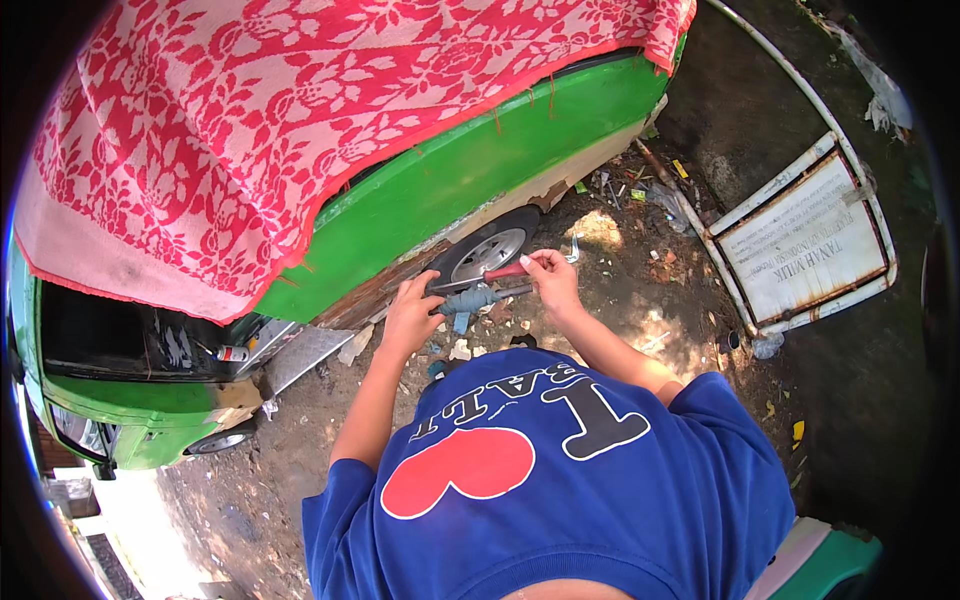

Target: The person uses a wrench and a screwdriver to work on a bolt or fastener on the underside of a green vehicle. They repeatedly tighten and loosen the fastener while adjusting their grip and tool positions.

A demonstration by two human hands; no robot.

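Between my hands is a blue-grey, lumpy cylinder (468, 301) that looks wrapped, with a dark rod (516, 291) sticking out of its right end. My left hand (410, 317) curls its fingers and thumb round the cylinder's left end. Just above the rod, my right hand (551, 281) pinches a slim red piece (507, 270), whose kind I cannot make out. This hand's lower fingers are close to the rod's tip; whether they touch it is unclear. Both hands are held in front of the van's wheel (488, 254).
A green van (480, 135) stands ahead, partly under a red and pink floral cloth (250, 130). Another green vehicle (150, 400) is at left. At right a rusty-framed white sign (810, 240) lies on the dirt ground (640, 335), with scattered litter near the van.
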